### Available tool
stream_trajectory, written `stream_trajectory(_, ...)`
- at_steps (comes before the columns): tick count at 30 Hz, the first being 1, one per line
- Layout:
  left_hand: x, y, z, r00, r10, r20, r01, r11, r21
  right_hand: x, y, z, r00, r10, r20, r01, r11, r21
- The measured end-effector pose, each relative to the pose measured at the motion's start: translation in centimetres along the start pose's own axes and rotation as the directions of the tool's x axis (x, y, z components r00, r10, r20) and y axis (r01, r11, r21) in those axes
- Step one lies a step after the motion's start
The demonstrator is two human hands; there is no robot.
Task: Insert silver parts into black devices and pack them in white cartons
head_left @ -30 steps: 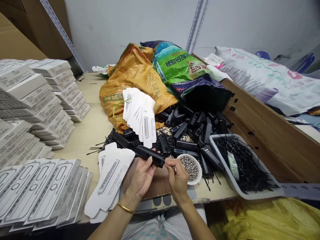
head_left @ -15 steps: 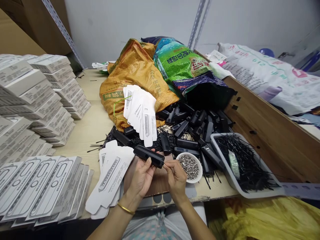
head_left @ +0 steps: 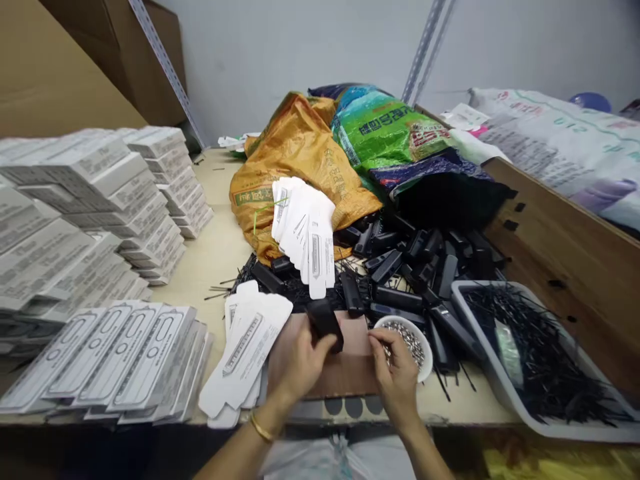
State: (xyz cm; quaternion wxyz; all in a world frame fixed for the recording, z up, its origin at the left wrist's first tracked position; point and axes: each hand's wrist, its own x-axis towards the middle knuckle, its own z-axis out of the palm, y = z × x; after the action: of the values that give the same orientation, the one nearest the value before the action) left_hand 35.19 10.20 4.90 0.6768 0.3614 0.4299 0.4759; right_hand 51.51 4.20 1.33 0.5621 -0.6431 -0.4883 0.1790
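My left hand [head_left: 299, 363] is closed round a black plastic comb-like piece [head_left: 325, 323], held end-on above a brown board [head_left: 350, 370]. My right hand [head_left: 397, 373] has left that piece and reaches with pinched fingers into a small white bowl [head_left: 423, 363] of tiny shiny metal bits; whether it holds one is hidden. A pile of similar black pieces [head_left: 415, 267] lies behind the bowl. Flat white die-cut cards [head_left: 250, 347] lie just left of my left hand.
Stacked white boxes [head_left: 85, 220] fill the left; flat box blanks [head_left: 115, 360] sit at front left. A grey tray [head_left: 487, 373] of thin black pins stands right. Orange [head_left: 300, 160] and green [head_left: 385, 127] woven sacks lie behind, a wooden partition [head_left: 565, 253] to the right.
My right hand let go of the black piece and moved right to the bowl. My left hand turned the piece end-on. The camera view shifted left.
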Motion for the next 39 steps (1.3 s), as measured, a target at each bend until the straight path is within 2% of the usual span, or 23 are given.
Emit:
stream_trajectory(1, 0.5, 0.0, 0.1, 1.000, -0.011, -0.005, 0.011, 0.999, -0.040, 0.3, 0.0, -0.2, 1.000, 0.015, -0.002, -0.015, 1.000, 0.008)
stream_trajectory(6, 1.7, 1.3, -0.3, 0.989, -0.109, 0.105, 0.129, 0.969, -0.210, 1.3, 0.0, -0.7, 0.990, 0.141, -0.021, -0.140, 0.989, 0.037)
stream_trajectory(12, 1.5, 1.6, -0.7, 0.983, -0.145, 0.116, 0.169, 0.958, -0.233, 1.3, -0.1, 0.0, 0.988, 0.129, 0.084, -0.129, 0.992, -0.005)
stream_trajectory(17, 1.6, 1.3, -1.6, 0.993, -0.094, 0.069, 0.095, 0.996, -0.002, 1.6, -0.1, -0.1, 0.984, 0.093, 0.149, -0.082, 0.994, -0.079)
stream_trajectory(20, 1.6, 0.9, -2.2, 0.993, -0.084, 0.084, 0.072, 0.988, 0.137, 1.8, 0.1, -0.1, 0.983, 0.084, 0.163, -0.066, 0.991, -0.114)
stream_trajectory(24, 1.6, 0.1, -2.5, 0.990, -0.064, 0.129, 0.037, 0.980, 0.198, 1.9, 0.3, -0.1, 0.979, 0.070, 0.190, -0.036, 0.984, -0.177)
stream_trajectory(27, 1.6, -0.3, -2.7, 0.990, -0.054, 0.133, 0.030, 0.983, 0.182, 2.2, 0.5, 0.2, 0.979, 0.017, 0.204, 0.034, 0.970, -0.242)
stream_trajectory(31, 1.7, -0.9, -2.6, 1.000, -0.002, 0.029, -0.003, 0.982, 0.190, 4.4, 1.1, 2.3, 0.981, -0.121, 0.154, 0.177, 0.880, -0.440)
stream_trajectory(35, 1.8, -1.3, -2.1, 0.994, 0.089, -0.057, -0.062, 0.928, 0.367, 7.4, 2.1, 5.8, 0.990, -0.092, 0.105, 0.138, 0.770, -0.622)
stream_trajectory(37, 2.0, -1.3, -2.1, 0.985, 0.153, -0.074, -0.103, 0.887, 0.450, 8.1, 2.4, 6.7, 0.993, -0.064, 0.103, 0.116, 0.757, -0.643)
stream_trajectory(39, 2.4, -1.1, -2.2, 0.974, 0.213, -0.074, -0.147, 0.849, 0.507, 7.8, 2.4, 6.7, 0.990, -0.085, 0.117, 0.139, 0.773, -0.619)
